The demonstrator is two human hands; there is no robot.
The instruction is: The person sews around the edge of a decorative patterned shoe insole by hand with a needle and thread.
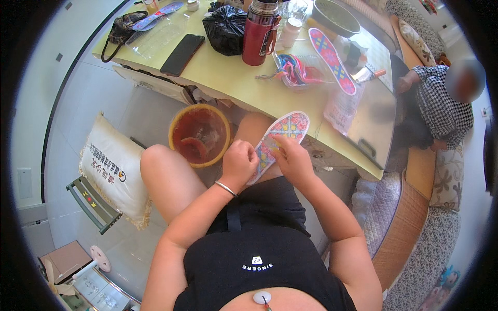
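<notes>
A stitched insole (291,126), patterned in pink, yellow and blue with a white edge, lies slanted over my bare right thigh. My left hand (240,163), with a silver bangle at the wrist, is closed at the insole's left edge; its fingertips are turned away and hide what they grip. Over the middle of the insole, my right hand (291,159) is pinched, thumb and fingers close to the stitching. Whatever is in that pinch is too small to make out. Both hands cover part of the insole's lower half.
On the yellow table stand a red thermos (258,36), a black plastic bag (226,30), a phone (182,55), coloured threads (296,71) and another insole (332,61). A brown bucket (174,136) and a cushioned chair (111,168) are at left. Another person (441,103) sits at right.
</notes>
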